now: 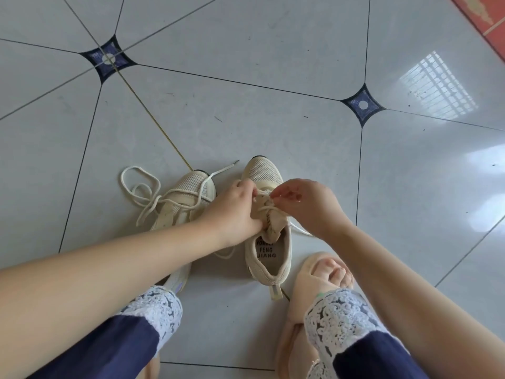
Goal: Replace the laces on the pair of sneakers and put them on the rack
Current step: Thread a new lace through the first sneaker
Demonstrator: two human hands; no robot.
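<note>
At lower centre, the left hand (235, 212) grips the beige mesh sneaker (269, 266) while the right hand (306, 206) pinches its cream cord lace (264, 208), apparently mid-lacing, so next comes a careful pull through the eyelet

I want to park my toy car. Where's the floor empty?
The floor is bare beyond both toes, up to the diamond tiles, and right of the right sneaker. Crowded: the left hand and right hand over that sneaker, the lace sprawled by the left sneaker, the foot behind.
</note>
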